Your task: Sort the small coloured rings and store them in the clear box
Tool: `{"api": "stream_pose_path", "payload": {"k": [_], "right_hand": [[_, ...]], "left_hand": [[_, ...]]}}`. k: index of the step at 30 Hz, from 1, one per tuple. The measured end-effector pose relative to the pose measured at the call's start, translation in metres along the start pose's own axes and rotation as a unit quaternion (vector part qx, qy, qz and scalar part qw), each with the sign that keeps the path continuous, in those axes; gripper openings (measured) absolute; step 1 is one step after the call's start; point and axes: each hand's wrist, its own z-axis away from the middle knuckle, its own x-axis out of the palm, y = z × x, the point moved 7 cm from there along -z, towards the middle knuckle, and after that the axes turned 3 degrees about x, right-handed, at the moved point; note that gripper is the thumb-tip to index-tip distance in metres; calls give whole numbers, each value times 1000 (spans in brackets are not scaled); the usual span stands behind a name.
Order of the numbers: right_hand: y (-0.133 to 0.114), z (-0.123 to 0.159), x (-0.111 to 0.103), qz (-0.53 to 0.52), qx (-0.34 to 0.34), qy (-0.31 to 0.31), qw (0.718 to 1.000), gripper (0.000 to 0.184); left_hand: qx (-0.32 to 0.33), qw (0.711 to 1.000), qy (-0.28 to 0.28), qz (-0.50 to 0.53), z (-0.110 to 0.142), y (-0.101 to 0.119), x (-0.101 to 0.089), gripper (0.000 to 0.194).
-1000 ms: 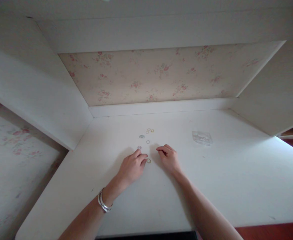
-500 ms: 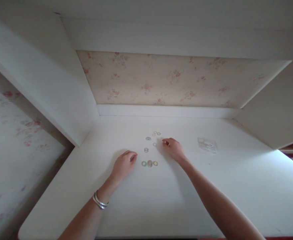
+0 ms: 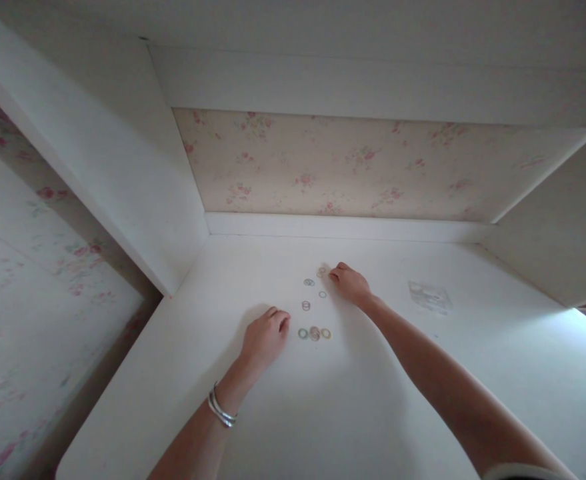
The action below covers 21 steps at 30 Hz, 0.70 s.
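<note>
Pinched fingertips of my right hand [image 3: 349, 284] press down at the back of the group of small rings, over the spot where a yellow ring lay. Just left of them are pale yellow rings [image 3: 321, 272]. My left hand [image 3: 265, 339] rests on the table with its fingers curled in, and nothing shows in it. Nearest to it lies a green ring [image 3: 303, 333], beside a pinkish bunch of rings [image 3: 315, 334] and a yellow-green ring [image 3: 326, 333]. Between the hands are dark grey rings [image 3: 309, 282], a single thin ring [image 3: 322, 294] and a purplish pair of rings [image 3: 305, 305].
A clear plastic bag [image 3: 429, 297] lies on the white table [image 3: 313, 413] to the right. White panels [image 3: 103, 147] rise on the left and right, with an overhang above. Floral wallpaper [image 3: 323, 163] covers the back. A silver bracelet [image 3: 221, 408] circles my left wrist.
My right hand has moved slightly away from me and closed its fingertips over the rightmost yellow ring at the back. My left hand stays beside the rings. The view has shifted a little left.
</note>
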Motion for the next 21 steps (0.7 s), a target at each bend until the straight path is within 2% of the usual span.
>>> {"api": "stream_pose_path", "payload": {"k": [8,14,16,21], "right_hand": [[-2,24,-13,-8,-5,51,999,29],[-14,64,-30,-117,-35,114,986,30],[-21,84,-29,-148,-46,107,982,30],[-37,130,-20,-184,-65,46,980,28]], "left_hand": [[-2,1000,-11,4,0,-1,0,24],[-4,1000,-17,-4,-1,-1,2,24],[-12,1000,-20,-4,-2,-2,3,23],[-16,1000,-10,1,-2,-2,3,23]]}}
